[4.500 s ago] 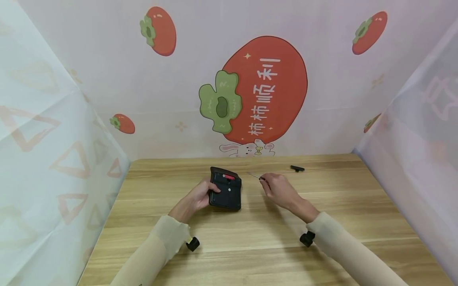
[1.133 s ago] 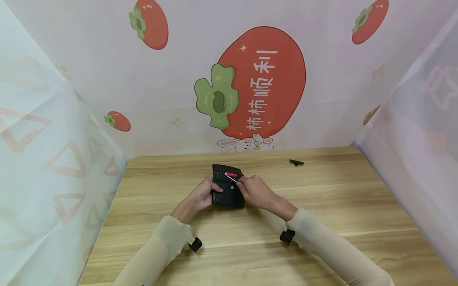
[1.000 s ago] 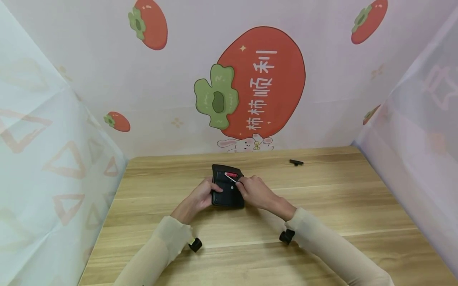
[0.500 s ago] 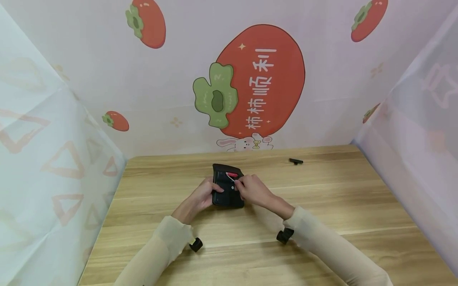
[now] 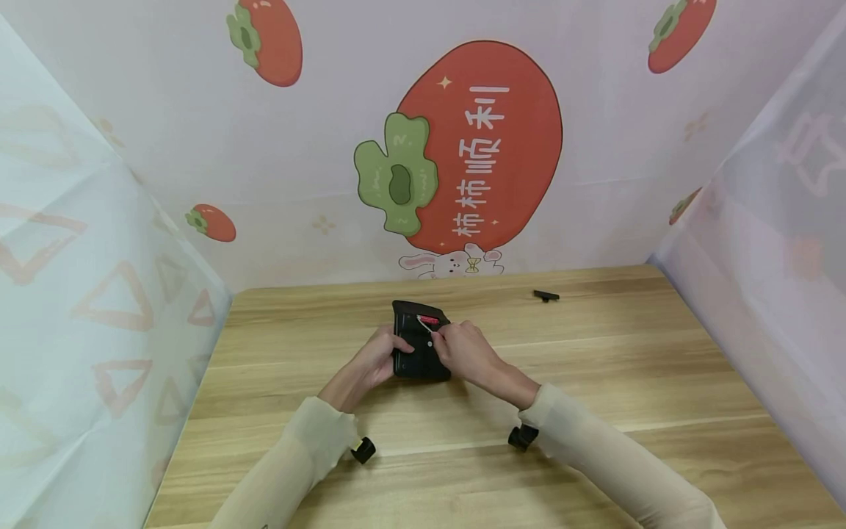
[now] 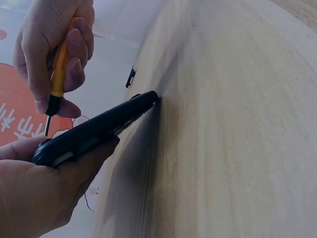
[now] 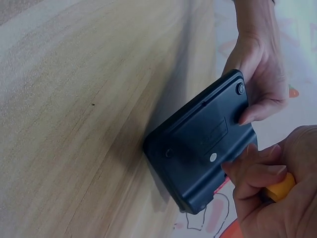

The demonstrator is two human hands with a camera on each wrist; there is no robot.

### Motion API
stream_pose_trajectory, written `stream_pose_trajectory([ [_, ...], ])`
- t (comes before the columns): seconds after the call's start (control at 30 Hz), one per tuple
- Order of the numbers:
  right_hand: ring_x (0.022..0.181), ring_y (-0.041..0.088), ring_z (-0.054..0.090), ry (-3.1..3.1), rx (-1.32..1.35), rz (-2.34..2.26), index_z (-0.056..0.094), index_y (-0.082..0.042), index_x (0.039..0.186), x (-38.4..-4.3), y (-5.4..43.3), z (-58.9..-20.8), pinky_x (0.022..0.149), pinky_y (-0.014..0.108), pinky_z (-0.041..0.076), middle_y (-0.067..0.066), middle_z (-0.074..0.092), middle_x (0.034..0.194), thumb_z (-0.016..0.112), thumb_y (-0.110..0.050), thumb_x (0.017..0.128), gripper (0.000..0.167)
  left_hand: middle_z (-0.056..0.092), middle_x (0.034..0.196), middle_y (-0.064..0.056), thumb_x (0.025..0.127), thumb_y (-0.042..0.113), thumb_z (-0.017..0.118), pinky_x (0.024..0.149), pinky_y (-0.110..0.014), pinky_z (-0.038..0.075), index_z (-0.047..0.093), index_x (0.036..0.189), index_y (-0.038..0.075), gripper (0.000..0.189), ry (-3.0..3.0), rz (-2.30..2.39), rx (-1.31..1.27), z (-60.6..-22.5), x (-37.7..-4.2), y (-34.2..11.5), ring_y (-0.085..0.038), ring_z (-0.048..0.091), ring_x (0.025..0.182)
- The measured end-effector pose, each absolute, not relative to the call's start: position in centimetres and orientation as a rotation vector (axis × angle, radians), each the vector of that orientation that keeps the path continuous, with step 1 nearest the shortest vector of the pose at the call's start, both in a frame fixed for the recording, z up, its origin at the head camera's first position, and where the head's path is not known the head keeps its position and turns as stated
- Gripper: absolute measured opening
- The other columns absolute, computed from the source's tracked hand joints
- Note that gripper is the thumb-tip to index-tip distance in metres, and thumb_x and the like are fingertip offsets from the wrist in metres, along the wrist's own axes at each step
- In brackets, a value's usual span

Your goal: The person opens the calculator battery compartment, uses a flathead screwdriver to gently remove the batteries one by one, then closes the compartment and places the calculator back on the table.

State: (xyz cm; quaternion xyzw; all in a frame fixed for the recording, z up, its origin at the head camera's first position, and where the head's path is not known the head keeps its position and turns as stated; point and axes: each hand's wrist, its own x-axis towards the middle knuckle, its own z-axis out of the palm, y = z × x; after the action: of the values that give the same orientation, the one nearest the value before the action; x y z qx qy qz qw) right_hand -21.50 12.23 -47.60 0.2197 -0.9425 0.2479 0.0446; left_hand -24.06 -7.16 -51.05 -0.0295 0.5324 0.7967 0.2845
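A black calculator point(image 5: 415, 361) is tilted, its back facing up, one edge close to the table. My left hand point(image 5: 375, 358) grips its left side, thumb lying on the back. In the open battery compartment at the far end lies a red battery point(image 5: 431, 319). My right hand point(image 5: 468, 353) holds a screwdriver point(image 6: 60, 69) by its orange handle, with a black collar below. Its thin metal shaft point(image 5: 424, 325) points into the compartment, the tip at the battery's left end. In the right wrist view, right-hand fingers cover part of the compartment.
A small black cover point(image 5: 546, 295) lies near the back edge of the wooden table point(image 5: 595, 353), to the right of the hands. Behind stands a white backdrop with printed persimmons point(image 5: 492, 147); white sheets flank both sides.
The right hand has brought the screwdriver left, from beside the calculator into its battery compartment. Over the last second the shaft has shifted only slightly at the battery's end; the left hand keeps its grip.
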Motion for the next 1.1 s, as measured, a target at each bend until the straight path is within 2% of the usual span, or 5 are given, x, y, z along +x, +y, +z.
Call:
stream_pose_trajectory([
  [0.4, 0.043, 0.008, 0.045, -2.882, 0.686, 0.565, 0.049, -0.015, 0.057, -20.9, 11.8, -47.2, 0.042, 0.025, 0.038, -0.007, 0.04, 0.048, 0.059, -0.013, 0.107, 0.051, 0.051, 0.149, -0.027, 0.088, -0.02, 0.042, 0.117, -0.062, 0.042, 0.031, 0.155, -0.008, 0.069, 1.415, 2.128, -0.111, -51.1, -24.2, -7.0, -0.035, 0.055, 0.134],
  [0.73, 0.051, 0.019, 0.063, -2.777, 0.723, 0.245, 0.071, -0.001, 0.075, -20.1, 11.4, -47.4, 0.046, 0.034, 0.056, 0.007, 0.062, 0.059, 0.065, -0.015, 0.104, 0.033, 0.049, 0.151, -0.029, 0.088, -0.02, 0.042, 0.117, -0.062, 0.041, 0.03, 0.156, -0.009, 0.07, 1.408, 2.124, -0.109, -51.2, -24.4, -7.0, -0.035, 0.053, 0.135],
  [0.87, 0.047, 0.014, 0.056, -2.822, 0.711, 0.399, 0.067, -0.004, 0.069, -20.3, 11.5, -47.3, 0.04, 0.027, 0.047, 0.003, 0.057, 0.055, 0.063, -0.014, 0.105, 0.037, 0.048, 0.153, -0.029, 0.088, -0.02, 0.042, 0.118, -0.062, 0.04, 0.029, 0.156, -0.009, 0.07, 1.392, 2.128, -0.103, -51.2, -24.3, -7.1, -0.037, 0.051, 0.138],
  [1.0, 0.045, 0.008, 0.043, -2.911, 0.657, 0.712, 0.056, -0.011, 0.06, -20.8, 11.8, -47.1, 0.042, 0.02, 0.032, -0.005, 0.044, 0.051, 0.06, -0.013, 0.107, 0.046, 0.047, 0.153, -0.028, 0.089, -0.02, 0.04, 0.119, -0.062, 0.039, 0.029, 0.156, -0.009, 0.069, 1.379, 2.135, -0.093, -51.0, -24.1, -7.2, -0.038, 0.049, 0.14],
  [1.1, 0.045, 0.007, 0.039, -2.941, 0.618, 0.814, 0.053, -0.014, 0.059, -21.0, 11.8, -47.1, 0.043, 0.019, 0.029, -0.007, 0.04, 0.052, 0.058, -0.014, 0.107, 0.049, 0.047, 0.153, -0.029, 0.09, -0.019, 0.04, 0.12, -0.062, 0.038, 0.028, 0.156, -0.01, 0.068, 1.384, 2.138, -0.084, -50.9, -24.0, -7.3, -0.038, 0.05, 0.14],
])
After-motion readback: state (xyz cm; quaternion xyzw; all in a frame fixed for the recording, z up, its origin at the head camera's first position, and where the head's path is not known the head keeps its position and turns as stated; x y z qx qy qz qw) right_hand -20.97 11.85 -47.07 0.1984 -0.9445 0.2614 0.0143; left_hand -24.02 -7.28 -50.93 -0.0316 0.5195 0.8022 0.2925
